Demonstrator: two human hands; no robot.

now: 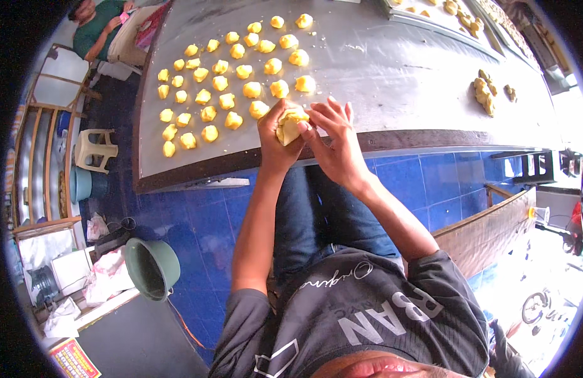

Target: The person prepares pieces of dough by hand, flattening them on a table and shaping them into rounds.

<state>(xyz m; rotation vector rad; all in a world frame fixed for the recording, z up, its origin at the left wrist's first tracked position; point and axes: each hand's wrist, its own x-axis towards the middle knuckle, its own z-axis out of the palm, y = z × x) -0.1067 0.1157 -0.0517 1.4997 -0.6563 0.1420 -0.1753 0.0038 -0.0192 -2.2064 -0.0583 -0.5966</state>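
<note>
Yellow dough piece [291, 131] sat in the left hand [275, 148], fingers and palm wrapped round it, clamped on. Right hand [332, 142] came against the dough's right side, thumb on it, other fingers spread loosely; couldn't tell whether it was pinching. Left fingers hid part of the piece. Both hands were near the front of the metal table [392, 75], over its dark edge strip [203, 175].

Closest stuff: rows of yellow dough lumps [243, 71], uneven shapes, covering the table's left half, beyond and left of the hands. One lump [259, 109] sat just beside the left hand, the tightest spot. Crumbs lay scattered between and beside the rows. Well off to the right, a browner dough clump [484, 96], with a small bit [511, 93] near it. Far right corner: a tray [439, 28] with more dough pieces.

Below the table: blue tiled floor [200, 252], the wearer's dark trousers [297, 220] and dark shirt [342, 296]. Left side: pale plastic stool [95, 150], green basin [171, 264] lower down. Right side: wooden board [483, 233], bright glare past it. Top left, a person in a green top [102, 41] sat beyond the table's left edge.
</note>
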